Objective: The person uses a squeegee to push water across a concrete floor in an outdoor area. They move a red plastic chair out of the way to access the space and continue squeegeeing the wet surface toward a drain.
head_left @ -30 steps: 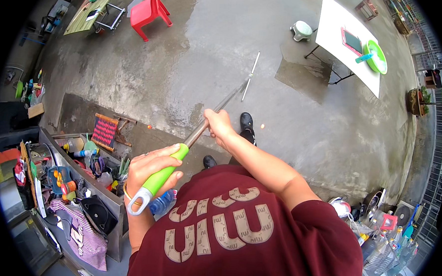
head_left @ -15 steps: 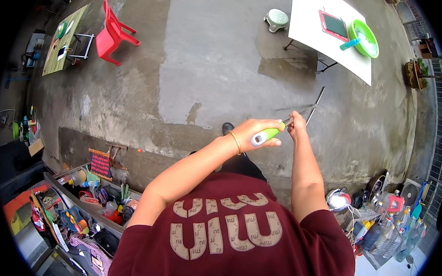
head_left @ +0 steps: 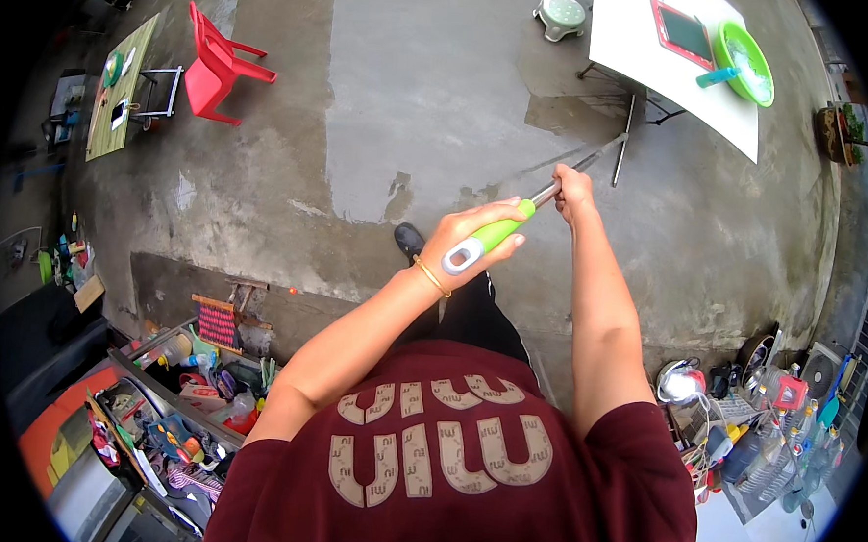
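Note:
Both hands grip a long-handled floor squeegee (head_left: 497, 232) that slants away across the wet concrete. My left hand (head_left: 472, 232) is closed round its green grip, with the pale looped end jutting toward me. Further along, my right hand (head_left: 573, 194) wraps the metal pole. The thin bar-shaped head (head_left: 621, 161) lies on the floor in front of the white table, its far end close to the table's legs. A gold bangle circles my left wrist.
The white table (head_left: 632, 48) at far right bears a red-framed tablet (head_left: 684, 34) and a green basin (head_left: 756, 72). Beside it stands a pale stool (head_left: 561, 16). A red chair (head_left: 212, 71) and wooden table (head_left: 119, 93) stand left. Bottles (head_left: 773, 456) crowd the near right, a cluttered cart (head_left: 157, 404) the near left.
Both hands have shifted left, and the right one has also moved farther away. The squeegee's head has gone forward, closer to the white table. My dark shoe now shows farther left.

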{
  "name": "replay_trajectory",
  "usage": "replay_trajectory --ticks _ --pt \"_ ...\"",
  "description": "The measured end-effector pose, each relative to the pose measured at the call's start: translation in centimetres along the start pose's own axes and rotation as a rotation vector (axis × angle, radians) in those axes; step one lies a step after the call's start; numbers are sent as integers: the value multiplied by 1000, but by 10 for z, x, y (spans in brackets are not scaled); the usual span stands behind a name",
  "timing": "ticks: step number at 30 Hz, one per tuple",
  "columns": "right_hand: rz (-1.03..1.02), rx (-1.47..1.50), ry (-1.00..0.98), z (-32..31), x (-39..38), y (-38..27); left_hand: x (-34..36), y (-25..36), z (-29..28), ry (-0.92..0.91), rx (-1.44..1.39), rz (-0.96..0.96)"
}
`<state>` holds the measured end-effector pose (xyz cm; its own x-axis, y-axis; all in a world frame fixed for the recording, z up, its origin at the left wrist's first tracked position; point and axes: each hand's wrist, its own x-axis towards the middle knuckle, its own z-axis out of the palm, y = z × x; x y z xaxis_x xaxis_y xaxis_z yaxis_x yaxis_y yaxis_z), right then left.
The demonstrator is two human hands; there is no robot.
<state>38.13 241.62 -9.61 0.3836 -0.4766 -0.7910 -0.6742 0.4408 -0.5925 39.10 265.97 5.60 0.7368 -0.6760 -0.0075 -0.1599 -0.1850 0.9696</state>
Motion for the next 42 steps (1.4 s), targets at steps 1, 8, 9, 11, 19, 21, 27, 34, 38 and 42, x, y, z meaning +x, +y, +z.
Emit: replay_trajectory --ticks 1,8,9,11,19,21,27,34,38,42 --pt "2 -38 -47 19 -13 2 -12 0 -17 15 42 7" --pt "33 -187 -416 184 -114 28 -114 53 -167 139 243 -212" --pt "56 -191 -513 205 -130 29 -132 59 -182 181 262 -219" --pt "8 -280 -548 245 -168 33 -167 70 -203 275 300 -241" --pt "68 -610 -1019 359 -249 52 -243 126 -234 557 544 -298" --pt "53 -649 -1093 378 -258 51 -243 131 -242 580 608 -293" --pt "-106 -882 -1192 403 -236 -10 -186 87 -251 790 381 -77" --pt "-1245 -211 -1050 325 -248 -192 -13 61 -263 928 439 320" --pt "-1494 96 -1471 280 -270 -264 81 4 -243 905 176 102" --pt "-1430 48 -1531 270 -239 -309 132 -69 -231 840 93 -27"
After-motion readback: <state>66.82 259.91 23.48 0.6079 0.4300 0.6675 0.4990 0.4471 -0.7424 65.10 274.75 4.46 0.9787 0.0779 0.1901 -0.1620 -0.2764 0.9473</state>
